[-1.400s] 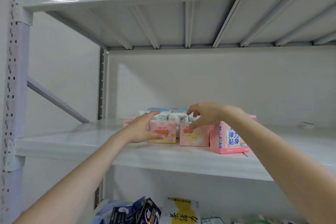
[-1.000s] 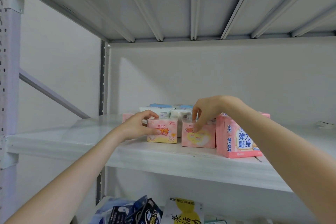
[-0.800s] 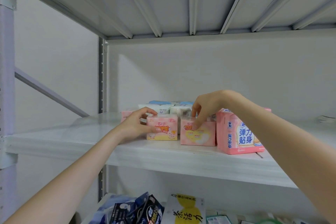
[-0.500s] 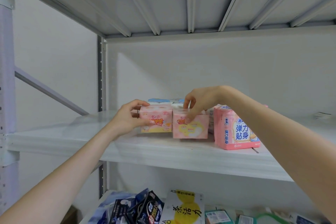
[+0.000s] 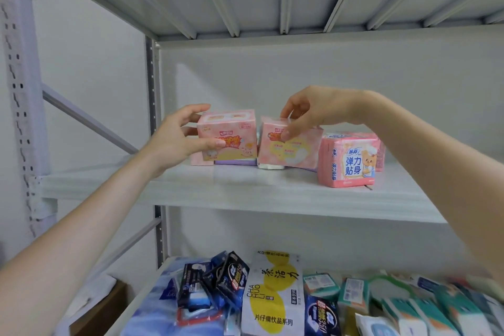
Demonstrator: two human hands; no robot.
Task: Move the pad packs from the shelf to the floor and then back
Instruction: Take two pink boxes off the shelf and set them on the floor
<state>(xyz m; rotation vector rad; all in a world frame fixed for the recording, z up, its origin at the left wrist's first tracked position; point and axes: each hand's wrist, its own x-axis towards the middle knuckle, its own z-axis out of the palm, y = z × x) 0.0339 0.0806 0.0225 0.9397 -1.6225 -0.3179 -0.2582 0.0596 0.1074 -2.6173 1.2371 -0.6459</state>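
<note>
left pad pack (image 5: 231, 139): pink with yellow print, upright, front face toward you. Held just above the shelf (image 5: 245, 194) board, at its left part.
right pad pack (image 5: 296, 150): pink with a pale heart print, tilted a little. Also held just above the board, just beside the left pad pack with a thin gap between them.
left hand (image 5: 177, 140): you grip the left pad pack from its left end. Thumb lies across the lower front face, fingers curl over the top left edge.
right hand (image 5: 308, 114): you pinch the right pad pack from above. Thumb presses the upper front face, fingers hook over the top behind it.
third pink pack (image 5: 349, 161): stands on the board just right of the right pad pack, blue lettering and a bear on its front. Neither hand touches it.
behind the held packs: a purple pack (image 5: 236, 162) and a white pack (image 5: 271, 166) lie flat on the board, only their lower edges in view.
lower shelf (image 5: 136, 300): crowded with goods. A white-and-yellow pack (image 5: 272, 292) lies in the middle, dark blue packs (image 5: 229, 278) to its left, teal packs (image 5: 354, 289) to its right.
upright post (image 5: 21, 90): perforated, grey, at far left.
</note>
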